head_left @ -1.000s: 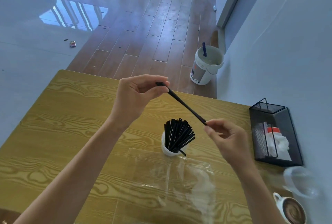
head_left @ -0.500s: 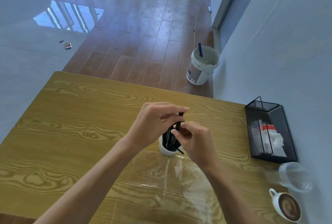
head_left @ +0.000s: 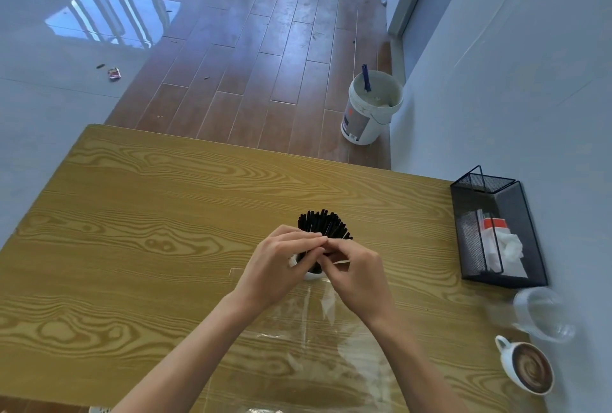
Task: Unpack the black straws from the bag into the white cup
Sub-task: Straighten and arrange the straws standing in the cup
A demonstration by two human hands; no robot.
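Table [head_left: 139,220] yellow wood-grain, plank floor beyond | left hand [head_left: 275,267], right hand [head_left: 357,276] pinched at black straws [head_left: 323,223]; grasp unclear

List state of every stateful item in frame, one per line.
black straws: upright in cup
white cup: upright, mostly hidden by hands
plastic bag: flat on table
left hand: fingers pinched at straws
right hand: fingers pinched at straws
coffee mug: full
clear cup: on its side
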